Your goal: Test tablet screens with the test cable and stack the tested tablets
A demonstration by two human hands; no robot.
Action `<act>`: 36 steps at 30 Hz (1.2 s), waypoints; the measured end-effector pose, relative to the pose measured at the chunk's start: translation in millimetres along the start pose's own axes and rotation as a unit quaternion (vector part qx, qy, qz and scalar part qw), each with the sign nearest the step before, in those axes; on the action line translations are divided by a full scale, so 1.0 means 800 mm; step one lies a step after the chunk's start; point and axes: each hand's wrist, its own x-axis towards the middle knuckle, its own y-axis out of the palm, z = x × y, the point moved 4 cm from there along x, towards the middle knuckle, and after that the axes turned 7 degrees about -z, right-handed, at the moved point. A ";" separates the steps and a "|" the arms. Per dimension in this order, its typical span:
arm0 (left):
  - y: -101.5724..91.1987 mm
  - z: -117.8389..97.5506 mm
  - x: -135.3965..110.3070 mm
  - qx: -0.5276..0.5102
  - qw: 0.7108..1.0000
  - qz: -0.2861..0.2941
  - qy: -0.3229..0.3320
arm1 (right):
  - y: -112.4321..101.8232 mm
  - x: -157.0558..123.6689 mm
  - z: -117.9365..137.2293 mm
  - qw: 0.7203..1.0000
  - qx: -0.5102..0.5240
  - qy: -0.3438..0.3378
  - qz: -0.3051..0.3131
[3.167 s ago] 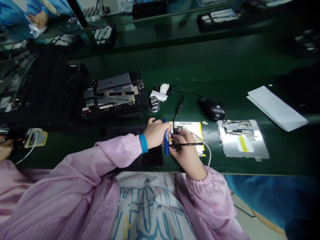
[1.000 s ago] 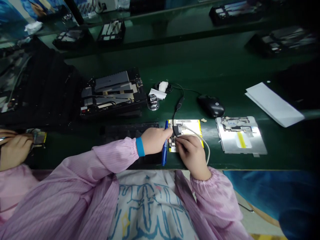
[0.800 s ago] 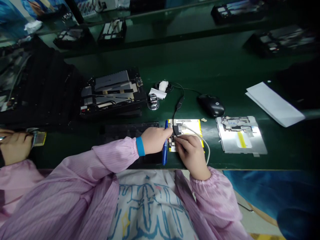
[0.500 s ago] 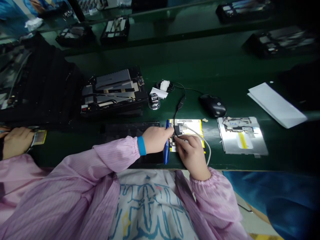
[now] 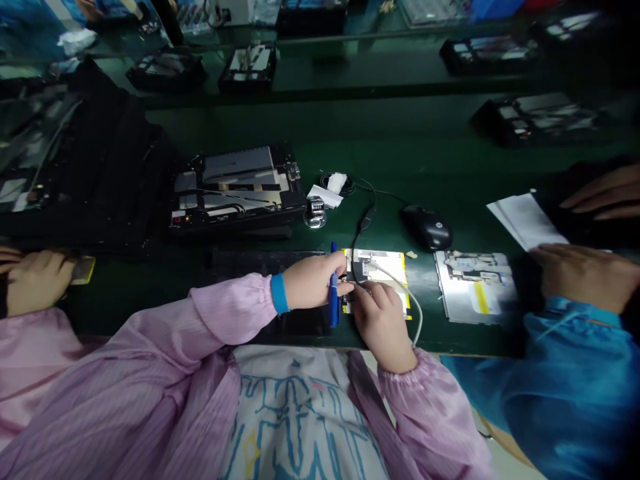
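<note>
My left hand (image 5: pixel 311 283), with a blue wristband, is closed around a blue pen (image 5: pixel 334 301) that stands roughly upright in the picture. Its thumb and index finger reach toward the left edge of a flat yellow-edged battery pack with a small board (image 5: pixel 389 261). Over that same edge my right hand (image 5: pixel 383 323) is pinched on the lower end of a thin black cable (image 5: pixel 353 257); the tip is hidden by the fingers. A white cable (image 5: pixel 418 308) crosses the pack and passes beside my right hand. Under my left forearm lies a dark flat panel (image 5: pixel 260 259).
A black mouse (image 5: pixel 426 228), a small metal counter (image 5: pixel 315 212) and a silver plate with a board (image 5: pixel 473 293) lie around. Stacked device housings (image 5: pixel 237 193) stand left. A co-worker's hands touch white paper (image 5: pixel 525 220) at right; another person's hand (image 5: pixel 40 280) is left.
The view has tilted slightly upward. At right, a co-worker's hands in blue sleeves have come in onto the white paper. My hands stay at the pack, with the left fingers now nearer the right fingertips.
</note>
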 end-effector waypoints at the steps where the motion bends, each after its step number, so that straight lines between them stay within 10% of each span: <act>1: -0.011 0.000 -0.005 -0.040 0.999 -0.002 -0.001 | 0.000 0.000 0.001 1.000 -0.001 0.001 0.001; 8: -0.103 0.053 -0.100 -0.035 0.988 -0.125 -0.088 | -0.012 0.012 -0.012 0.993 0.101 0.059 -0.010; 13: -0.138 0.117 -0.184 0.098 0.922 -0.310 -0.211 | -0.007 0.027 -0.038 0.990 0.063 0.119 -0.041; 22: -0.130 0.150 -0.206 0.114 0.914 -0.291 -0.259 | 0.010 0.025 -0.029 0.994 -0.083 0.060 0.039; 30: -0.132 0.172 -0.215 -0.148 0.890 -0.370 -0.221 | 0.008 0.034 -0.034 0.994 -0.051 0.086 0.048; 36: -0.127 0.162 -0.218 -0.249 0.840 -0.444 -0.187 | -0.032 0.054 0.056 0.995 0.081 0.016 -0.055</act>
